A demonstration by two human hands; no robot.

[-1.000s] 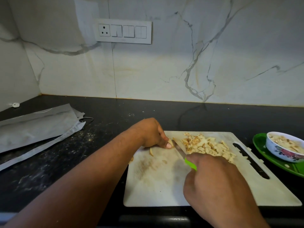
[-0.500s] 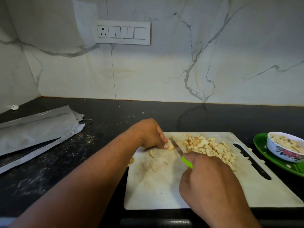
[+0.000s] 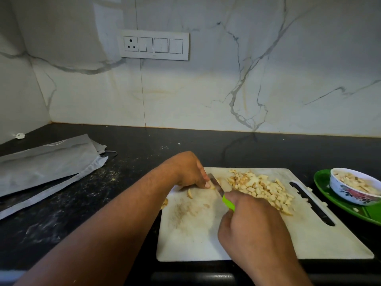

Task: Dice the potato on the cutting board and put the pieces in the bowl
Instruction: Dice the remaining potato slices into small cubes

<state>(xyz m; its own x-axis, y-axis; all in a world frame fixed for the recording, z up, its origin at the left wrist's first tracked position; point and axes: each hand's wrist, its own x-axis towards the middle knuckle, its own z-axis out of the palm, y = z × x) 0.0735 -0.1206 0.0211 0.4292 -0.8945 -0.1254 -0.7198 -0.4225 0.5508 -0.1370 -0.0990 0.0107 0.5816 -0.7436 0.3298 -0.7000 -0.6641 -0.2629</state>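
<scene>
A last small potato piece (image 3: 212,185) is pinned to the board (image 3: 309,234) under the curled fingertips of the left hand (image 3: 188,170); only a pale sliver of it is seen, most being hidden by the fingers. Just beside those fingertips the blade of the knife (image 3: 218,187) is set, its green handle gripped in the closed right hand (image 3: 254,226).

The piece is judged to be light, firm and wet with starch, so it is likely to slip or roll under the blade. It is best held from above with the fingertips tucked back and the knuckles turned toward the blade. Because so little is left to hold, the margin between blade and fingertips is thin, and short, gentle cuts are called for.

Beyond the right hand, on its outer side, a loose heap of dice (image 3: 266,188) is spread over the board: pale yellow, irregular bits, some browned at the edges. These should be light and a little sticky, and are more easily swept together or scooped with the blade than picked up singly. A few strays (image 3: 190,194) lie on the near side of the left hand, one at the board's edge.

Well out past the right hand the bowl (image 3: 350,195), white with a floral pattern, stands on a green plate (image 3: 329,195) and is already partly filled with dice. By this judgement the cutting is nearly finished, and the transfer of the heap is largely left to do.
</scene>
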